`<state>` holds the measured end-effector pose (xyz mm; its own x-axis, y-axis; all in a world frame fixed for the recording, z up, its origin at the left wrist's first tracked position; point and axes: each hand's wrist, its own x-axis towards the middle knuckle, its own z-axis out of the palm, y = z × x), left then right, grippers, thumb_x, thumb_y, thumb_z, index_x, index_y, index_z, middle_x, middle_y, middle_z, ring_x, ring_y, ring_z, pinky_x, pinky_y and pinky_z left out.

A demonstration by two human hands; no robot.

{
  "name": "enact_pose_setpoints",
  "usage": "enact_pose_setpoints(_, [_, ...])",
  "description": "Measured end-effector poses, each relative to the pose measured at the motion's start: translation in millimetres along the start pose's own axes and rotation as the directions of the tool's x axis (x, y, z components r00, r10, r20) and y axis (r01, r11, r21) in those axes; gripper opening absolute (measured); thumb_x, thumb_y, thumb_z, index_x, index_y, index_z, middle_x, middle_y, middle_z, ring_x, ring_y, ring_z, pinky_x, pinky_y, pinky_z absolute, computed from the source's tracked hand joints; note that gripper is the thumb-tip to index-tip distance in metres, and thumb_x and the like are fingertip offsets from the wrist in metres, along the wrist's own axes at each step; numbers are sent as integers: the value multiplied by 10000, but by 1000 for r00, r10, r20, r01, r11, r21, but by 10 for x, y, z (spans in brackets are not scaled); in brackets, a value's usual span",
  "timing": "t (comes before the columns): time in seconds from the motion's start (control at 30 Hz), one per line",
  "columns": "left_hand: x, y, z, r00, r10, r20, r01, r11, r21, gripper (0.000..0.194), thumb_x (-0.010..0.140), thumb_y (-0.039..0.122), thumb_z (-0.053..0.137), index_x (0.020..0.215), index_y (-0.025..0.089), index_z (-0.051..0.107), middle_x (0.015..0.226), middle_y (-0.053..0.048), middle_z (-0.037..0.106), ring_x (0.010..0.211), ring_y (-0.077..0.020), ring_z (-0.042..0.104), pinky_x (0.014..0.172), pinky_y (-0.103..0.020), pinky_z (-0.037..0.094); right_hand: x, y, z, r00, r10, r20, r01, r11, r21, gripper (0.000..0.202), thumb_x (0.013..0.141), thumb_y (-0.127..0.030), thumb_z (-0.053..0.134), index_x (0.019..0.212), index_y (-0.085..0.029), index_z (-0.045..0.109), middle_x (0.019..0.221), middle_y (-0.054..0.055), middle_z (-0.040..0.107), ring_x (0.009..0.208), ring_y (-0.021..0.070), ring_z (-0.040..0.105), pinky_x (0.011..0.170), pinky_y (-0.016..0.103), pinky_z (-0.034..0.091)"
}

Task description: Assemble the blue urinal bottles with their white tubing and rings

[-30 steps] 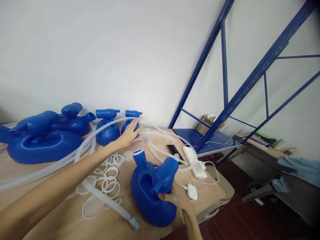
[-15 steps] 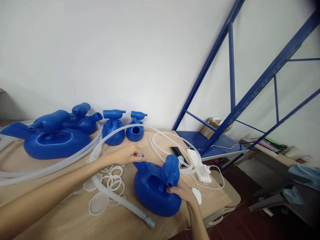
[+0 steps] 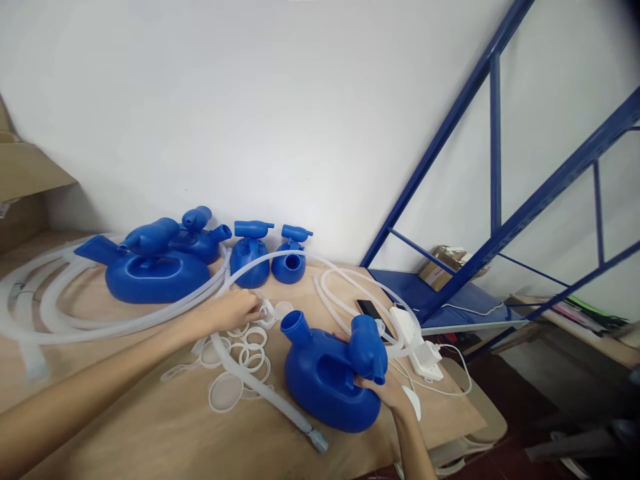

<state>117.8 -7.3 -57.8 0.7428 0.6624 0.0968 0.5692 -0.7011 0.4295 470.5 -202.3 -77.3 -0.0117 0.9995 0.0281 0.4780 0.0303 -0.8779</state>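
My right hand [image 3: 387,393] grips a blue plastic urinal bottle [image 3: 325,393] at its right end, the thumb at the handle opening. The bottle rests on the table, its open neck pointing up and left. A smaller blue spouted piece [image 3: 367,347] sits over its right end. My left hand [image 3: 241,308] is closed at a white plastic cap [image 3: 269,313], left of the bottle neck; its fingertips are partly hidden. Below that hand lie several white rings [image 3: 255,360] and round translucent lids [image 3: 226,392]. A clear hose [image 3: 265,393] with a grey end lies in front of the bottle.
More blue bottles [image 3: 157,277] stand along the wall, with long clear hoses [image 3: 120,330] coiled around them. A phone [image 3: 369,309] and a white power strip [image 3: 417,347] lie at the right. Beyond stands a blue metal rack [image 3: 495,147]; a cardboard box [image 3: 33,170] is far left.
My left hand has left the bottle's neck and moved left to the white cap, leaving the neck's opening uncovered. My right hand stays on the bottle. The view has shifted left.
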Motion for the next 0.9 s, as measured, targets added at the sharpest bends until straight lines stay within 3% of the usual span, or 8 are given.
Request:
enact_pose_setpoints(0.1, [-164,-57,12,994,-88,-61,93,992,85,320,948,482,607,815,212,716,824,-90,725,781,-269,676,668,-325,425,2,-42,25,998,42,52,-43,999,28,746,724,-668,788,1349,-263,754,1377,124,746,1434,420,570,1290,600,298])
enact_pose_setpoints(0.2, [-295,-104,-45,976,-155,-153,176,976,130,366,992,499,535,1012,202,747,1045,-139,757,962,-322,700,770,-372,491,28,-75,66,996,77,38,-79,996,31,725,714,-617,788,1350,-270,756,1375,118,749,1415,433,583,1283,624,295])
enact_pose_setpoints(0.33, [-406,-231,-112,912,-285,-294,335,932,136,500,938,355,563,1385,144,633,1467,-263,592,1365,-463,513,973,-522,483,97,-131,158,997,72,22,-73,996,57,745,697,-549,780,1386,-271,730,1405,102,733,1422,421,575,1245,607,377])
enact_pose_setpoints(0.47, [-413,-378,-143,869,-429,-248,441,897,-7,643,845,358,618,1454,154,600,1132,-213,754,1042,-434,690,847,-522,539,164,-186,257,999,49,15,-50,997,54,707,721,-511,747,1383,-262,729,1425,98,722,1443,406,556,1241,580,393])
enact_pose_setpoints(0.53, [-386,-410,-193,882,-415,-225,404,910,-92,592,853,384,590,1401,170,652,942,-137,771,877,-368,719,799,-466,552,195,-194,301,1000,28,12,-28,998,48,671,749,-518,732,1367,-258,738,1422,99,723,1448,399,552,1259,571,367])
enact_pose_setpoints(0.73, [-401,-254,-501,882,-352,-313,184,869,-459,647,971,608,499,1445,187,624,806,-41,715,744,-242,697,677,-319,554,291,-100,410,998,-46,-51,48,998,47,636,793,-588,762,1331,-250,749,1391,117,735,1426,386,577,1282,578,324])
enact_pose_setpoints(0.8, [-443,-152,-602,851,-368,-376,20,737,-676,600,950,577,607,1403,186,654,678,10,630,573,-184,613,544,-270,493,325,-38,445,994,-62,-88,64,998,24,610,804,-588,753,1311,-248,750,1354,115,753,1411,378,589,1278,583,329])
enact_pose_setpoints(0.9, [-487,-13,-722,733,-466,-496,-274,465,-842,420,856,377,780,1222,175,737,664,35,593,429,-98,505,425,-210,382,384,44,516,979,-54,-195,46,998,-45,561,798,-593,743,1219,-223,768,1251,131,787,1323,395,648,1223,602,409])
